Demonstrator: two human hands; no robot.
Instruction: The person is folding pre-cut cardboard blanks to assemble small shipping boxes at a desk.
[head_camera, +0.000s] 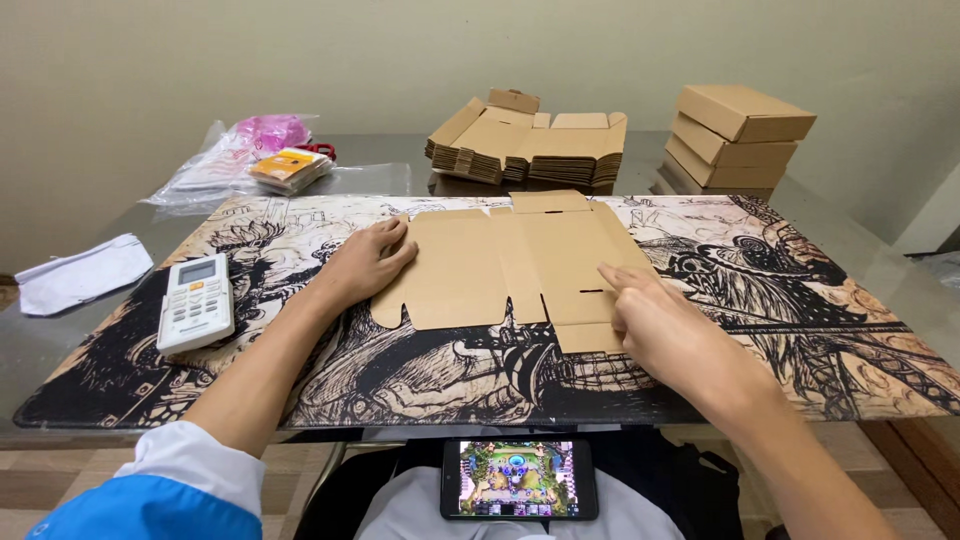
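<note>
- My left hand (368, 262) lies flat, fingers spread, on the unfolded cardboard box blank (505, 265) mid-frame on the table mat (800, 300).
- My right hand (655, 320) presses its lower right flap, fingers together.
- 3 folded boxes (738, 135) upper right, flat stack (530, 145) top center.

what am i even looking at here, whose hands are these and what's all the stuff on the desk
There is one picture, taken by a camera worn on a person's head, looking down at their own two bare hands. No machine is involved. The left hand lies flat on an unfolded cardboard box blank, and the right hand presses its lower right flap. Neither hand grips anything. The blank lies on a large illustrated desk mat. Behind it sit a stack of flat blanks and three folded boxes. To the left lie a white remote control and some plastic bags. A phone showing a game rests on the person's lap.
</note>
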